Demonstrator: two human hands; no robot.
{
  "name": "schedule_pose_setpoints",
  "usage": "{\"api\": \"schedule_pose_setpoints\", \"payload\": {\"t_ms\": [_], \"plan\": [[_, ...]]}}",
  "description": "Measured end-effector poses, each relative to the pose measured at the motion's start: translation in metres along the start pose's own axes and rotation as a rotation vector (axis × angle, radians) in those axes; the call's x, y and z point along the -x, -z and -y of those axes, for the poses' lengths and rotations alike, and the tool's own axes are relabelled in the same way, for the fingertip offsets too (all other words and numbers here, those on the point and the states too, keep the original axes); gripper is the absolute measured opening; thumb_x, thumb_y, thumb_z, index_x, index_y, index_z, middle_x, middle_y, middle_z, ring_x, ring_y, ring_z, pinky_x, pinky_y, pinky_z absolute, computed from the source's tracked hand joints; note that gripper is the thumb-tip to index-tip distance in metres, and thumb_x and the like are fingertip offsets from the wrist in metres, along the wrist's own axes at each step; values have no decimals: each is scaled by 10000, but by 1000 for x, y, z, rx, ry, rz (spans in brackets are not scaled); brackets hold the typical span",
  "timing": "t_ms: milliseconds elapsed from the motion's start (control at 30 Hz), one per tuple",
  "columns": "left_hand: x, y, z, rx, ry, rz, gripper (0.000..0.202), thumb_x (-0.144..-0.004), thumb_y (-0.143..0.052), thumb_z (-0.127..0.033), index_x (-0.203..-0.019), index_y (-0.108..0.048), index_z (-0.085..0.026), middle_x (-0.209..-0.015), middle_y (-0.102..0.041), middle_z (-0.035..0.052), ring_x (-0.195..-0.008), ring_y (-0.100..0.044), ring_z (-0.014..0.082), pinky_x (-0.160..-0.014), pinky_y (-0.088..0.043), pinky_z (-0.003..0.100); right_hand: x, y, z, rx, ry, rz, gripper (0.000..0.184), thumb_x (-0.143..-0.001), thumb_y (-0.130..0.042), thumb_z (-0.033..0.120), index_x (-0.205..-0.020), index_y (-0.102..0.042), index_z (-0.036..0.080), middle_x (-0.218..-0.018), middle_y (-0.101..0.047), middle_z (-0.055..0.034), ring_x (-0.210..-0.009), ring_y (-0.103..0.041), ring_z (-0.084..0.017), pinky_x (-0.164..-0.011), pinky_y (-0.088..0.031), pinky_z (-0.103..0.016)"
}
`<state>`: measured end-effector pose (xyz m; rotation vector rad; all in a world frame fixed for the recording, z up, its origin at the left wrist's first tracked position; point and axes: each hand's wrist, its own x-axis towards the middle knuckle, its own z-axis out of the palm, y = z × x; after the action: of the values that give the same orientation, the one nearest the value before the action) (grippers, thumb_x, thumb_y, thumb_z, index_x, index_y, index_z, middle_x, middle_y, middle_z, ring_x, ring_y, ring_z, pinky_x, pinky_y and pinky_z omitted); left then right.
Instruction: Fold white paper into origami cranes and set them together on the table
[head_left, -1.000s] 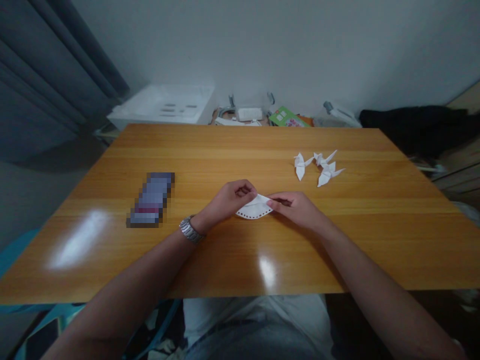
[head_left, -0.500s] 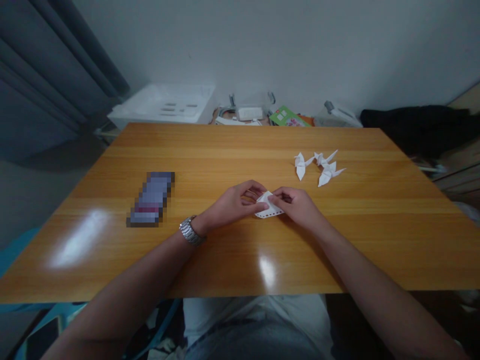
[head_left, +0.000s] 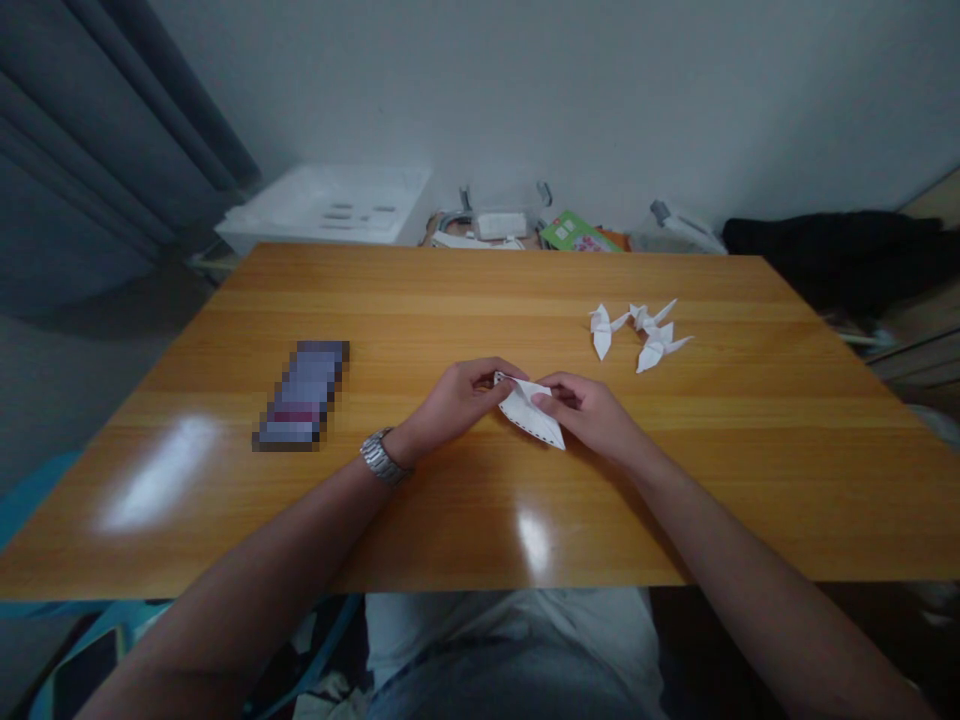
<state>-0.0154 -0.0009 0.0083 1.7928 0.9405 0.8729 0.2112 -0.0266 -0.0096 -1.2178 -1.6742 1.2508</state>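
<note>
A small folded sheet of white paper (head_left: 534, 412), with a row of dark holes or marks along its near edge, is held between both hands above the table. My left hand (head_left: 472, 392), with a metal watch on its wrist, pinches the paper's upper left corner. On the paper's right side, my right hand (head_left: 585, 402) grips it with the thumb lying on top. The fingertips behind the paper are partly hidden. Beyond my right hand, three folded white paper cranes (head_left: 654, 347) lie close together on the table.
The wooden table (head_left: 420, 300) reaches to the wall side. A phone-like object (head_left: 304, 395), blurred out, lies at the left. Behind the far edge are a white tray (head_left: 330, 205), a green booklet (head_left: 577, 232) and dark cloth (head_left: 832, 245).
The paper has turned and shows a longer face, its marked edge now slanting down to the right. My left hand has shifted slightly left, to the paper's upper corner.
</note>
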Motion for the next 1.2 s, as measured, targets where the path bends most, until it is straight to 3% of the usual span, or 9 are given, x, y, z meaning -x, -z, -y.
{"api": "schedule_pose_setpoints", "payload": {"t_ms": [233, 367, 500, 667, 933, 1200], "plan": [[0, -1, 7, 169, 32, 12, 280, -973, -594, -360, -1147, -693, -164, -931, -723, 50, -813, -660, 133, -734, -534, 238, 1, 2, 2, 44, -28, 59, 352, -908, -673, 511, -987, -710, 170, -755, -670, -10, -659, -579, -157, -588, -407, -266], [0, -2, 10, 235, 53, -19, 237, -970, -581, -333, -1094, -701, -170, -931, -701, 42, -801, -643, 123, -702, -529, 225, 2, 0, 7, -3, -43, 56, 335, -896, -683, 491, -980, -705, 168, -798, -690, -23, -685, -594, -162, -614, -423, -271], [-1, -1, 5, 185, 55, -33, 215, -955, -582, -302, -1020, -728, -159, -949, -714, 55, -819, -643, 128, -736, -531, 241, 3, -1, 9, -37, -67, 41, 326, -880, -698, 489, -974, -703, 176, -801, -698, -21, -691, -606, -169, -615, -428, -274], [-1, -3, 3, 186, 19, -53, 271, -918, -694, -393, -1024, -704, -144, -1025, -733, 83, -895, -675, 156, -807, -541, 266, 3, -1, 6, -3, -50, 34, 307, -897, -684, 472, -962, -699, 173, -763, -662, -7, -670, -578, -158, -599, -405, -267], [-1, -4, 3, 182, 76, -83, 281, -932, -673, -369, -1100, -671, -144, -864, -725, 43, -775, -679, 136, -687, -530, 225, 2, -2, 5, 4, -44, 59, 308, -904, -677, 460, -994, -697, 166, -805, -681, -23, -705, -600, -165, -630, -425, -270], [0, -5, 3, 155, 53, -84, 258, -940, -657, -358, -1081, -674, -142, -907, -729, 56, -802, -672, 134, -702, -523, 230, 3, -2, 5, 52, -18, 28, 303, -909, -668, 461, -979, -698, 167, -798, -678, -28, -705, -600, -175, -628, -429, -281]]}}
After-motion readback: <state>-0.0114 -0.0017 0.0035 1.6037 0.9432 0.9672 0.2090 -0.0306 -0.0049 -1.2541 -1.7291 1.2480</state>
